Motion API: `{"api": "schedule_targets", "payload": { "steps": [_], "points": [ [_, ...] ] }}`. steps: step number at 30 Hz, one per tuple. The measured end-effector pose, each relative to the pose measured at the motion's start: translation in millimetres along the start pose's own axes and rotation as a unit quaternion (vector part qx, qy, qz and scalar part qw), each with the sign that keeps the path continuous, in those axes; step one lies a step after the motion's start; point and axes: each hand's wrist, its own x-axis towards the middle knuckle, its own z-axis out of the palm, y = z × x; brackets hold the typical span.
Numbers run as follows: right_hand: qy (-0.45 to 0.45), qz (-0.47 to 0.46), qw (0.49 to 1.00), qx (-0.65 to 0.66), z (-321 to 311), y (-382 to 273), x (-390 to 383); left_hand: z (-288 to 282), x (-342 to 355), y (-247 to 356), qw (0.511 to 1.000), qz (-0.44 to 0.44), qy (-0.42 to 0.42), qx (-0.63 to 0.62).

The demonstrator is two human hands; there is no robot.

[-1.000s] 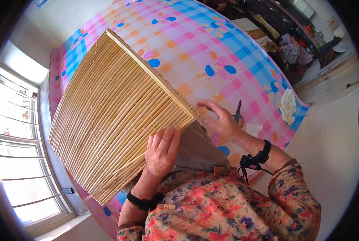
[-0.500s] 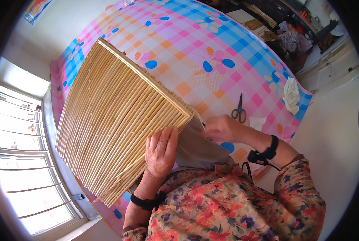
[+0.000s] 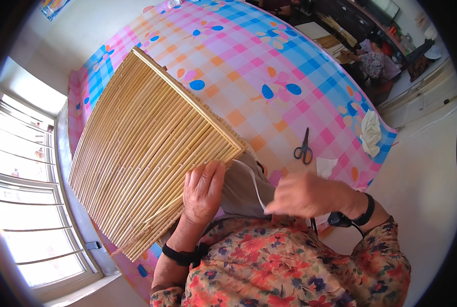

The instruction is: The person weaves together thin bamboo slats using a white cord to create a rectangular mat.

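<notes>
A large mat of straw-coloured reeds (image 3: pixel 126 143), stitched in rows and bordered by a pale strip, stands tilted over my grey-clad lap. My left hand (image 3: pixel 203 189) is closed on the mat's near edge, fingers over the reeds close to its right corner. A white cord (image 3: pixel 255 184) runs from beside that corner down to my right hand (image 3: pixel 302 194), which pinches it below and right of the corner, somewhat blurred. Dark scissors (image 3: pixel 303 151) lie open-side down on the checked cloth (image 3: pixel 228 61) beyond my right hand, near a white scrap of paper (image 3: pixel 326 167).
A crumpled white cloth (image 3: pixel 370 134) lies at the checked cloth's right edge. A barred window (image 3: pixel 26 204) is at the left. At the upper right, another person (image 3: pixel 371 64) sits among bundled pale strips (image 3: pixel 336 30) and dark furniture.
My right hand has moved from the mat's corner down toward my body, drawing out the white cord. My left hand stays gripping the mat.
</notes>
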Motion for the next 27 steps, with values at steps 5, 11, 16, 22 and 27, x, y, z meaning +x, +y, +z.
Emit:
{"api": "schedule_targets", "payload": {
  "steps": [5, 11, 16, 22, 27],
  "points": [
    [0.015, -0.033, 0.950, -0.310, -5.4, 20.8, 10.4, -3.3, 2.8, 1.1, 1.000, 0.011, 0.004, -0.011],
    [0.156, -0.099, 0.946, -0.266, -2.3, 54.3, 79.0, -3.7, 1.2, -0.6, 1.000, 0.020, -0.006, -0.012],
    [0.123, -0.094, 0.955, -0.254, -6.8, 63.8, 87.6, -2.5, -0.2, -1.8, 1.000, 0.021, 0.003, -0.002],
    [0.063, -0.139, 0.955, -0.252, -12.1, 64.1, 94.2, -4.3, 0.3, -1.9, 1.000, 0.020, -0.004, -0.007],
    [0.061, -0.146, 0.953, -0.259, -12.5, 62.8, 92.3, -0.3, 0.7, -0.4, 1.000, 0.015, 0.001, -0.003]
  ]
}}
